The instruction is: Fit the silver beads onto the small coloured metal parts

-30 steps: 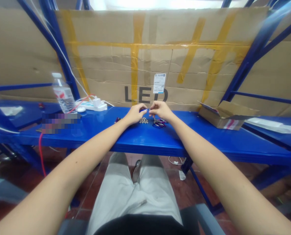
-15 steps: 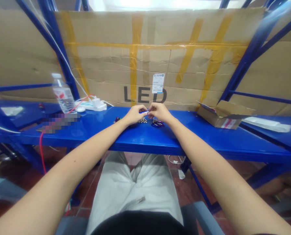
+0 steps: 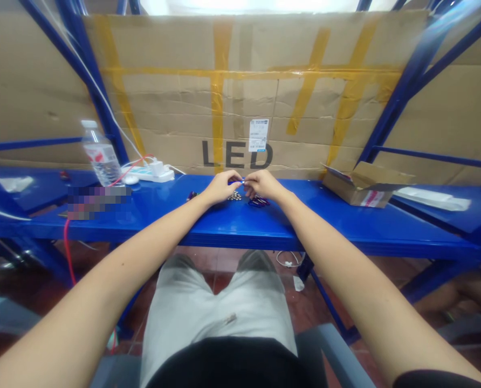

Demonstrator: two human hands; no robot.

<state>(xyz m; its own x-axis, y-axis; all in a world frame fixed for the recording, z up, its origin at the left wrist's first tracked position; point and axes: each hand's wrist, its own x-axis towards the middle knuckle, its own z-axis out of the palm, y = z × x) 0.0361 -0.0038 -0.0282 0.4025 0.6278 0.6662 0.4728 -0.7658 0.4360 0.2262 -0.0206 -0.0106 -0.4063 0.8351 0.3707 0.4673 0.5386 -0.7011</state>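
Note:
My left hand pinches a small slender blue piece, too small for me to tell its kind. Fingertips of my right hand are closed at the piece's right end, where a pale tip shows. Both hands meet just above the blue table. Below them lies a little heap of small shiny metal parts. Several thin purple-blue pieces lie under my right hand. Left of my left wrist are more small dark, partly coloured pieces, partly hidden by the hand.
A water bottle and a white power strip with cables stand at the left. An open cardboard box sits at the right. Behind the table rises a large taped cardboard sheet between blue metal posts.
The view has shifted slightly. My hands stay together around the blue piece, with only small finger movement; less of its pale end shows. My knees have moved apart a little.

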